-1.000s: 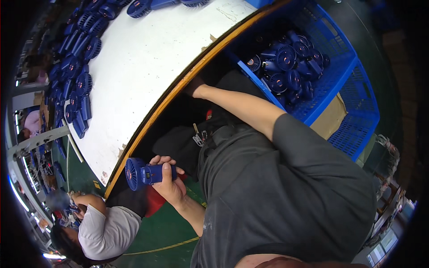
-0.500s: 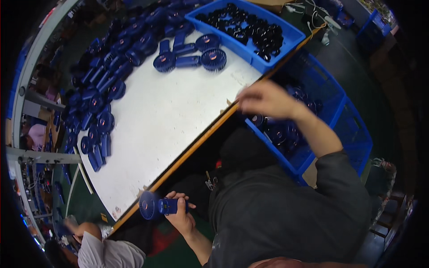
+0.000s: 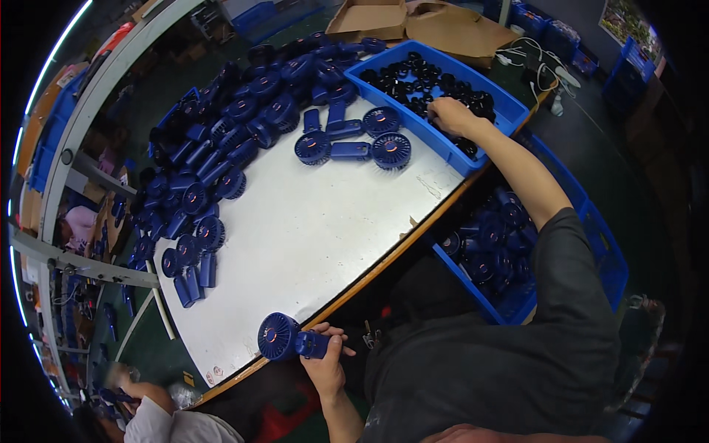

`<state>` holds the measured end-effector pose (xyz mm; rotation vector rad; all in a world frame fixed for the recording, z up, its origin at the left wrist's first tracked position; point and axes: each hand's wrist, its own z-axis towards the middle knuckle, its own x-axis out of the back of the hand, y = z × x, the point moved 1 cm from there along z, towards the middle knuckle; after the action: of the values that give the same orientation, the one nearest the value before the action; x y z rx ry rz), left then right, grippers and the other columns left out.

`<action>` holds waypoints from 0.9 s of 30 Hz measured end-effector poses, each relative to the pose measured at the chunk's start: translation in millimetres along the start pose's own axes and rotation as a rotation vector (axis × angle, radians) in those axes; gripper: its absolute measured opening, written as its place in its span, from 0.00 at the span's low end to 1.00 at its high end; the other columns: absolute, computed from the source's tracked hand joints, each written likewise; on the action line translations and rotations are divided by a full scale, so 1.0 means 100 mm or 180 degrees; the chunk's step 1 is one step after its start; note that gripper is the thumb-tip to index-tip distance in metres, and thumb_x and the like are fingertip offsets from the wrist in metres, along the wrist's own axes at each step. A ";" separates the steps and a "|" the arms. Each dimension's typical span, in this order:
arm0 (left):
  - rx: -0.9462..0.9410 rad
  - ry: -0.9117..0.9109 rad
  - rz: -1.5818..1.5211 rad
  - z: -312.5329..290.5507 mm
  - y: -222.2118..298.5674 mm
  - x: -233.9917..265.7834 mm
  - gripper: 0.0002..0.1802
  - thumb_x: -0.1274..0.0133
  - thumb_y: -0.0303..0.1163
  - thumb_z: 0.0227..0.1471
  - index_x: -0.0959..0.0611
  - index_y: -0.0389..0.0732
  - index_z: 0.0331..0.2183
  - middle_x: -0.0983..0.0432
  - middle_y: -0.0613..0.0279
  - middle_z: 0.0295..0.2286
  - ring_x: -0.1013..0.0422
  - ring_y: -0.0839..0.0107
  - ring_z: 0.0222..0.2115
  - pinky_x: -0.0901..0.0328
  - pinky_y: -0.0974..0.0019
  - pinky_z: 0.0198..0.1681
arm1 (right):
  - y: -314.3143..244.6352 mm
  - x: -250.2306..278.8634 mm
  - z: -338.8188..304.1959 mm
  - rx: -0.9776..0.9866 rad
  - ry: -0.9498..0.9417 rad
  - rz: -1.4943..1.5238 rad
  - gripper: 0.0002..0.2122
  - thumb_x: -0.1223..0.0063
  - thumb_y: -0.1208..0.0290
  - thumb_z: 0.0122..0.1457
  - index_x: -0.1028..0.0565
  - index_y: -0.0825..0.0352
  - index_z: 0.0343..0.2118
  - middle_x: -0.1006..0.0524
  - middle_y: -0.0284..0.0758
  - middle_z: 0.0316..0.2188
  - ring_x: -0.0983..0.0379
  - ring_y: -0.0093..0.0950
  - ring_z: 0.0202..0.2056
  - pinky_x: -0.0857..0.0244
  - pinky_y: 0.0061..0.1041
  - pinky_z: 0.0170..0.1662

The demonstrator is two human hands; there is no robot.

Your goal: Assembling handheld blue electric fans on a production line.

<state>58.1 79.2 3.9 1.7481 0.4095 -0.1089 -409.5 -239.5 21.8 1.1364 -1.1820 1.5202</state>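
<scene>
Fan (image 3: 280,337) clasped in left hand (image 3: 326,366), right hand (image 3: 453,117) at black parts (image 3: 447,83), grip unclear

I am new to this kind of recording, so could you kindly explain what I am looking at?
There is no machine here: a person works with two bare hands, seen from a downward-looking fisheye camera on the head, which makes straight edges bend. All the pictures come from that camera.

The left hand holds a dark blue handheld fan by its handle, near the table edge. The right hand reaches into a blue tray of small black parts; whether it grips one cannot be seen.

More dark blue fans lie heaped and in small groups on the white tabletop. Others fill part of a blue crate beside it.
</scene>
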 end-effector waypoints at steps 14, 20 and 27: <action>0.0125 -0.0247 0.0234 0.36 0.04 -0.27 0.18 0.43 0.19 0.51 0.27 0.28 0.44 0.23 0.51 0.32 0.24 0.67 0.31 0.25 0.68 0.23 | -0.44 0.39 -0.19 0.0228 0.1630 0.0872 0.08 0.51 0.82 0.55 0.24 0.68 0.38 0.25 0.45 0.34 0.26 0.46 0.37 0.31 0.39 0.42; -0.0144 -0.0373 0.0134 0.63 0.09 -0.75 0.16 0.43 0.22 0.54 0.25 0.29 0.45 0.23 0.54 0.35 0.24 0.70 0.28 0.28 0.71 0.25 | -2.54 0.00 -1.33 0.1760 0.0386 0.2693 0.14 0.45 0.85 0.49 0.26 0.69 0.41 0.26 0.42 0.32 0.26 0.42 0.35 0.30 0.34 0.38; -0.0560 -0.0201 0.0246 0.63 -0.08 -0.52 0.16 0.44 0.18 0.54 0.26 0.31 0.44 0.24 0.57 0.33 0.25 0.73 0.27 0.29 0.73 0.27 | -2.79 -0.35 -1.60 0.0061 -0.1914 0.5095 0.10 0.41 0.76 0.58 0.25 0.74 0.41 0.23 0.31 0.28 0.27 0.15 0.27 0.32 0.17 0.30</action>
<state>16.1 8.9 -1.9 1.5809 0.2961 -0.0704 -154.7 -40.1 17.7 0.5003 -2.8679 2.2807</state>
